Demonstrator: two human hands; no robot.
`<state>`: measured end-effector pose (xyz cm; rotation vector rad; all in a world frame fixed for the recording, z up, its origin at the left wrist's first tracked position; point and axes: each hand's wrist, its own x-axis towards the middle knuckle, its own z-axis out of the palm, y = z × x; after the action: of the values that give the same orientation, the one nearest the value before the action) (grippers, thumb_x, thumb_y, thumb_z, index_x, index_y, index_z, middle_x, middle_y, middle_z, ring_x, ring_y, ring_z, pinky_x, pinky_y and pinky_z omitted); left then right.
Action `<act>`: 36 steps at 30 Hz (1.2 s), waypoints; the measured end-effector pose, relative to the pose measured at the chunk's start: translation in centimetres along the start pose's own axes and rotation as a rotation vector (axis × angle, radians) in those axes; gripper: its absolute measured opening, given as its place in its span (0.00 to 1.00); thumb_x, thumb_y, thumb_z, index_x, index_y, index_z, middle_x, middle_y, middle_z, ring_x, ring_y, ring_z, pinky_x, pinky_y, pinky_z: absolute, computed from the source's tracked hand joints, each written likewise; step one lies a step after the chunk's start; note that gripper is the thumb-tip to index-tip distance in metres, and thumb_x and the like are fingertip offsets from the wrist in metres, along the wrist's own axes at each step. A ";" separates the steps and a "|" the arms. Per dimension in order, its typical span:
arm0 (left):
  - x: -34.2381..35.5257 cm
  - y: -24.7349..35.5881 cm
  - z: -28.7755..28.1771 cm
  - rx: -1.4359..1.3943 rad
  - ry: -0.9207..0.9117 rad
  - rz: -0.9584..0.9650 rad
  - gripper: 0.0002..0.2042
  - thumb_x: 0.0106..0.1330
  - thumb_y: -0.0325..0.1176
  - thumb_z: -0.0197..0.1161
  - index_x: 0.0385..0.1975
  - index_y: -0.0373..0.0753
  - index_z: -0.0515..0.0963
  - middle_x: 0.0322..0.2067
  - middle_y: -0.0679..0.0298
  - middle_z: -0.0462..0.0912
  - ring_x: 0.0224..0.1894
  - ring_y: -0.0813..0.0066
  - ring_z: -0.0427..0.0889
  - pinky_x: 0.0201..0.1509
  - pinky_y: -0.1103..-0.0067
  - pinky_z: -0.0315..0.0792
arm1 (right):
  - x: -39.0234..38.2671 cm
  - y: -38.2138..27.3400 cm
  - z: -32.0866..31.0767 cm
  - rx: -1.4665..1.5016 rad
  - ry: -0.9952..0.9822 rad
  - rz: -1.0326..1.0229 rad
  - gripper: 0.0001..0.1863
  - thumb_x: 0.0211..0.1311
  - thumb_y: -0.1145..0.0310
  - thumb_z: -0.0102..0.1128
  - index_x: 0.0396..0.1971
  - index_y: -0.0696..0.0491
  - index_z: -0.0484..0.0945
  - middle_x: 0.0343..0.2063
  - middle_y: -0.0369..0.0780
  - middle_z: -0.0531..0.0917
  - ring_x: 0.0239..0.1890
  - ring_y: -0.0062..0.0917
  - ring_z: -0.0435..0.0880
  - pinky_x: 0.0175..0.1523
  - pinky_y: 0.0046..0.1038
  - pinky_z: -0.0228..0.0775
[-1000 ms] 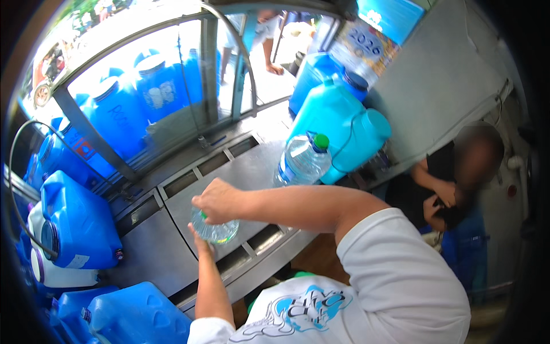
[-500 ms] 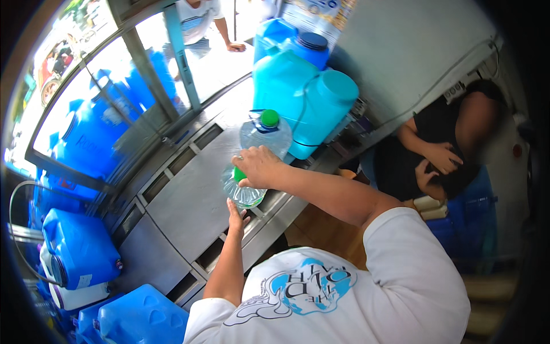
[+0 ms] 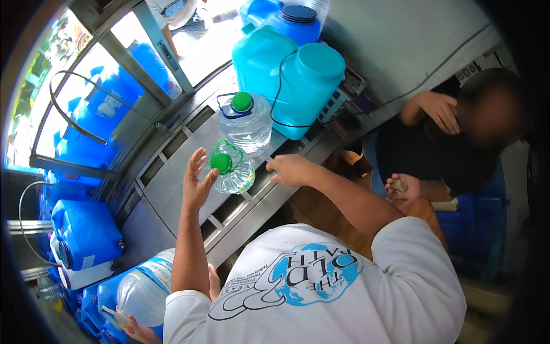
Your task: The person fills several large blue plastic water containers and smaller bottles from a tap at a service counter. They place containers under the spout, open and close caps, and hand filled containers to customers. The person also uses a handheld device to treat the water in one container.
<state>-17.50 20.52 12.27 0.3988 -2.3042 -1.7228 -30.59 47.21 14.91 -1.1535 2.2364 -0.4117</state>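
At the metal counter [image 3: 166,198], centre of the frame, my left hand [image 3: 196,182] spreads its fingers beside the green cap [image 3: 220,163] of a clear bottle [image 3: 236,180]; whether the thumb touches it, I cannot tell. My right hand [image 3: 293,169] curls loosely to the bottle's right, apart from it, its palm turned from view, so I cannot tell what it holds. Just above stands a larger clear bottle [image 3: 247,133], beside a turquoise jug [image 3: 260,69] at upper centre. Another person's hand [image 3: 140,331] meets a big clear container [image 3: 140,295], lower left.
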 end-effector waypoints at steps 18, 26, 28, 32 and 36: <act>1.6 1.2 4.3 0.157 -0.202 0.224 0.29 0.45 0.28 0.77 0.51 0.39 0.75 0.45 0.60 0.82 0.48 0.73 0.80 0.56 0.75 0.70 | 4.0 -4.8 1.8 1.361 0.344 0.201 0.18 0.63 0.72 0.54 0.53 0.57 0.69 0.26 0.38 0.79 0.24 0.18 0.78 0.26 0.22 0.69; 0.8 5.0 12.4 0.158 -0.168 0.227 0.25 0.47 0.28 0.75 0.47 0.37 0.75 0.43 0.60 0.83 0.47 0.68 0.82 0.52 0.74 0.72 | 0.3 -1.6 -0.8 1.064 0.635 0.248 0.12 0.59 0.74 0.53 0.42 0.56 0.75 0.22 0.40 0.79 0.22 0.23 0.78 0.29 0.26 0.71; 1.8 4.9 15.5 0.126 -0.168 0.299 0.25 0.46 0.30 0.75 0.47 0.37 0.75 0.42 0.57 0.82 0.46 0.63 0.82 0.49 0.73 0.73 | -0.8 0.7 -1.8 0.864 0.721 0.301 0.12 0.56 0.73 0.54 0.41 0.54 0.77 0.28 0.45 0.83 0.32 0.31 0.84 0.39 0.31 0.75; 4.6 5.3 22.4 0.047 -0.174 0.429 0.25 0.48 0.34 0.74 0.47 0.37 0.75 0.43 0.55 0.82 0.45 0.56 0.81 0.49 0.70 0.73 | -3.0 6.1 -3.5 0.676 0.840 0.375 0.12 0.57 0.72 0.54 0.42 0.51 0.76 0.34 0.44 0.83 0.37 0.34 0.84 0.42 0.33 0.74; 6.0 8.2 25.5 0.224 -0.209 0.490 0.25 0.52 0.33 0.71 0.51 0.39 0.74 0.44 0.54 0.81 0.48 0.54 0.79 0.54 0.67 0.70 | -4.8 8.9 -5.5 0.510 0.847 0.436 0.13 0.60 0.72 0.53 0.46 0.49 0.75 0.38 0.46 0.83 0.40 0.38 0.83 0.44 0.36 0.73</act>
<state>-32.53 43.42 13.21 -0.3071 -2.4726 -1.3235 -37.47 56.26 16.36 -0.1952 2.7102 -1.3715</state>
